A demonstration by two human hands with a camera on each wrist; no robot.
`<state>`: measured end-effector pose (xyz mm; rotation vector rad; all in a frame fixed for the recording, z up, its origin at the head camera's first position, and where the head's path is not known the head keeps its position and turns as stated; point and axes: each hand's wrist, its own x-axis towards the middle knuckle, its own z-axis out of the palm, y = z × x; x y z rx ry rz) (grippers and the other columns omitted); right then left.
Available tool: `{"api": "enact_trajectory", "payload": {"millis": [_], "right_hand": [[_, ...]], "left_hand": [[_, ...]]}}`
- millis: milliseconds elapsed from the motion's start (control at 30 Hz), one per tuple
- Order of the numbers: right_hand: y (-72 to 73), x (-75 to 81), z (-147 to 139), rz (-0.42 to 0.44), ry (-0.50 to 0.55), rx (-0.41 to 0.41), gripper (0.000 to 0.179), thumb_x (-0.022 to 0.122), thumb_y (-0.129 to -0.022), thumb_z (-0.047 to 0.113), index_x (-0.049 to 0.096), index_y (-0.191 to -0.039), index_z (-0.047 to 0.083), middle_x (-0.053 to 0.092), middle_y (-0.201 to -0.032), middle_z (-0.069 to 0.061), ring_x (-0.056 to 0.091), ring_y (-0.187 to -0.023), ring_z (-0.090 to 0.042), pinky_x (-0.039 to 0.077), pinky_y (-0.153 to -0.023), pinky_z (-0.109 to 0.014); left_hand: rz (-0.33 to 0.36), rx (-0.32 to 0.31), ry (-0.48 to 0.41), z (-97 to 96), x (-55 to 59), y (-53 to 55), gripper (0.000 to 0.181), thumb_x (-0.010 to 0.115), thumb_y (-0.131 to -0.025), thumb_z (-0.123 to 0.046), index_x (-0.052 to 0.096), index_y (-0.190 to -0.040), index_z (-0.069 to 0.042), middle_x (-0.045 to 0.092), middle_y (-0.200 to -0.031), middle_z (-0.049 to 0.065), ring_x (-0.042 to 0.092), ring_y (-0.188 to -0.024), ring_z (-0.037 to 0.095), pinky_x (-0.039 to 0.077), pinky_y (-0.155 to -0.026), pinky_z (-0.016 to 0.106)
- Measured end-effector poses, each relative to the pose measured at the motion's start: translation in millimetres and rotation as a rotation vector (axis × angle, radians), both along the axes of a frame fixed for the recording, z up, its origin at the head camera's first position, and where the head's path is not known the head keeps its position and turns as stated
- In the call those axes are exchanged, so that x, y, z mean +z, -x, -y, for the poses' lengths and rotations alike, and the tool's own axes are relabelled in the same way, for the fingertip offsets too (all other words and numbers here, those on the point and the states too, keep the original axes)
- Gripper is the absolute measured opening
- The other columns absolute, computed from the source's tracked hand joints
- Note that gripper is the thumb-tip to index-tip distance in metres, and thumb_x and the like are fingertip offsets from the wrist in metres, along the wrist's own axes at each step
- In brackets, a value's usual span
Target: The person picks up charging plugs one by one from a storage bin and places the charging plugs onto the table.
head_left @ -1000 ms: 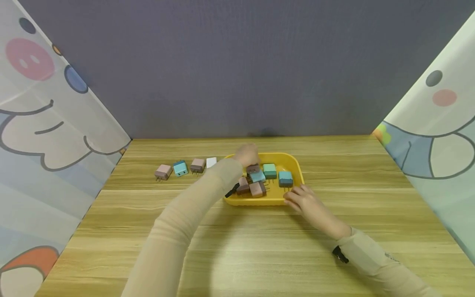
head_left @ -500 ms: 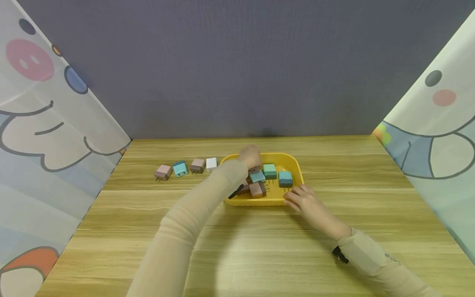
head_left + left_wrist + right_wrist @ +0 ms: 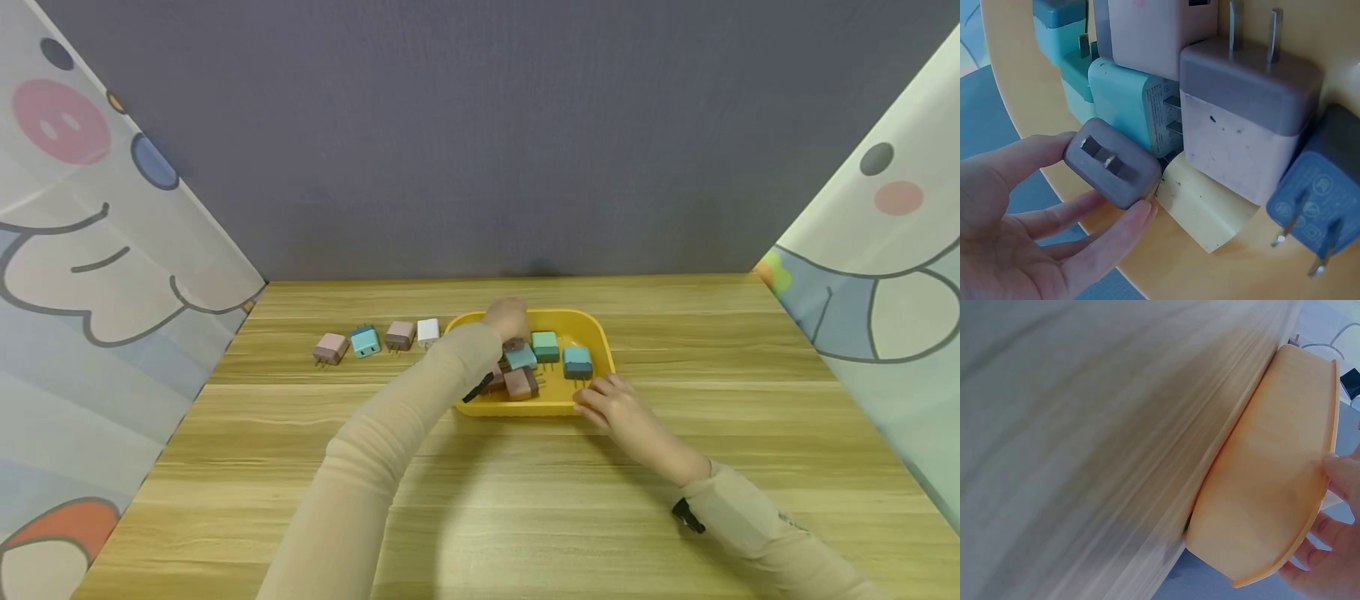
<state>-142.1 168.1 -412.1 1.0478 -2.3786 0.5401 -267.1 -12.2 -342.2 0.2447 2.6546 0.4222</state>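
Thumb and fingers of my left hand (image 3: 1010,250) pinch a pinkish-brown charger plug (image 3: 1113,162), its two prongs facing the camera in the left wrist view. That hand is inside the yellow tray (image 3: 555,408), near its back left. Close around lie a teal charger plug (image 3: 1125,103), a larger-looking pink and brown one (image 3: 1235,119), a cream one (image 3: 1210,200) and a blue one (image 3: 1316,200). My right hand (image 3: 615,408) grips the tray's front right rim, fingers bent over the edge in the right wrist view. My left forearm hides the tray's left part in the head view.
Left of the tray, a row stands on the wooden table (image 3: 600,517): a pink charger plug (image 3: 330,348), a teal one (image 3: 365,341), another pink one (image 3: 400,335) and a white one (image 3: 428,332). A grey panel (image 3: 510,150) rises behind the table.
My left hand has shifted slightly right and lower in the tray, uncovering more of the white charger plug. The right hand and the tray have stayed put.
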Motion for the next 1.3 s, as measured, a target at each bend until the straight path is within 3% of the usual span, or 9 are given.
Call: {"api": "enact_trajectory", "payload": {"millis": [167, 333, 600, 667, 767, 867, 1067, 1167, 1300], "right_hand": [[-0.6, 0.3, -0.3, -0.001, -0.006, -0.003, 0.014, 0.069, -0.069, 0.007, 0.064, -0.082, 0.006, 0.057, -0.078, -0.002, 0.047, -0.073, -0.017, 0.042, -0.073, -0.04], [-0.6, 0.8, -0.1, -0.003, -0.005, -0.003, 0.013, 0.069, -0.069, 0.007, 0.064, -0.082, 0.006, 0.057, -0.078, -0.002, 0.048, -0.073, -0.017, 0.042, -0.074, -0.04], [-1.5, 1.5, -0.4, 0.013, -0.008, -0.01, 0.014, 0.069, -0.069, 0.007, 0.064, -0.083, 0.006, 0.057, -0.078, -0.002, 0.048, -0.074, -0.018, 0.041, -0.076, -0.042], [-1.3, 1.1, -0.6, 0.012, -0.006, -0.011, 0.015, 0.069, -0.069, 0.007, 0.064, -0.082, 0.006, 0.057, -0.078, -0.002, 0.048, -0.074, -0.018, 0.041, -0.076, -0.042], [-0.8, 0.4, -0.8, 0.008, -0.003, -0.008, 0.015, 0.07, -0.068, 0.006, 0.064, -0.082, 0.006, 0.057, -0.078, -0.002, 0.048, -0.074, -0.018, 0.041, -0.076, -0.042], [-0.1, -0.3, -0.9, 0.003, -0.002, -0.005, 0.015, 0.069, -0.068, 0.006, 0.064, -0.082, 0.006, 0.057, -0.078, -0.002, 0.047, -0.074, -0.018, 0.041, -0.076, -0.041], [0.0, -0.3, -0.9, -0.001, -0.005, -0.006, 0.016, 0.07, -0.067, 0.005, 0.064, -0.082, 0.006, 0.056, -0.078, -0.002, 0.048, -0.073, -0.018, 0.041, -0.075, -0.042], [-0.4, 0.4, -0.7, 0.005, -0.008, -0.009, 0.015, 0.07, -0.067, 0.006, 0.064, -0.082, 0.006, 0.057, -0.077, -0.002, 0.048, -0.073, -0.018, 0.041, -0.075, -0.043], [-1.0, 1.3, -0.7, 0.013, -0.012, -0.012, 0.015, 0.07, -0.068, 0.006, 0.064, -0.082, 0.006, 0.057, -0.078, -0.002, 0.048, -0.074, -0.018, 0.042, -0.075, -0.042]], "left_hand": [[0.049, 0.04, -0.053, 0.8, 0.3, 0.4, 0.029, 0.052, -0.079, 0.003, 0.048, -0.107, -0.003, 0.047, -0.061, 0.006, 0.022, -0.04, 0.012, 0.023, -0.037, 0.024], [0.084, 0.085, -0.115, 2.2, 1.8, -0.1, 0.043, 0.052, -0.081, 0.002, 0.043, -0.122, -0.005, 0.055, -0.063, 0.008, 0.02, -0.041, 0.012, 0.021, -0.039, 0.025], [0.086, 0.055, -0.09, 3.0, 7.0, -1.1, 0.032, 0.051, -0.081, 0.001, 0.052, -0.113, 0.0, 0.038, -0.05, 0.004, 0.018, -0.04, 0.012, 0.02, -0.04, 0.025], [0.094, 0.061, -0.114, 4.6, 8.9, -1.9, 0.032, 0.052, -0.08, 0.001, 0.05, -0.112, 0.0, 0.042, -0.052, 0.006, 0.02, -0.04, 0.012, 0.021, -0.04, 0.026], [0.113, 0.081, -0.168, 8.0, 11.9, -3.0, 0.049, 0.052, -0.079, 0.003, 0.041, -0.127, -0.004, 0.046, -0.056, 0.007, 0.022, -0.041, 0.014, 0.021, -0.039, 0.026], [0.118, 0.072, -0.191, 11.2, 15.8, -4.8, 0.051, 0.05, -0.077, 0.006, 0.04, -0.127, -0.002, 0.041, -0.053, 0.006, 0.023, -0.042, 0.015, 0.022, -0.039, 0.027], [0.093, -0.001, -0.157, 18.0, 22.8, -8.3, 0.003, 0.051, -0.079, 0.001, 0.05, -0.079, -0.002, 0.037, -0.049, 0.004, 0.027, -0.042, 0.014, 0.025, -0.039, 0.025], [0.069, -0.049, -0.146, 21.8, 27.2, -10.1, 0.026, 0.05, -0.08, 0.0, 0.044, -0.055, -0.006, 0.036, -0.047, 0.004, 0.026, -0.041, 0.013, 0.025, -0.04, 0.025], [0.032, -0.091, -0.162, 27.1, 34.2, -12.6, 0.037, 0.049, -0.081, -0.002, 0.039, -0.046, -0.008, 0.034, -0.044, 0.003, 0.024, -0.04, 0.013, 0.025, -0.041, 0.024]]}}
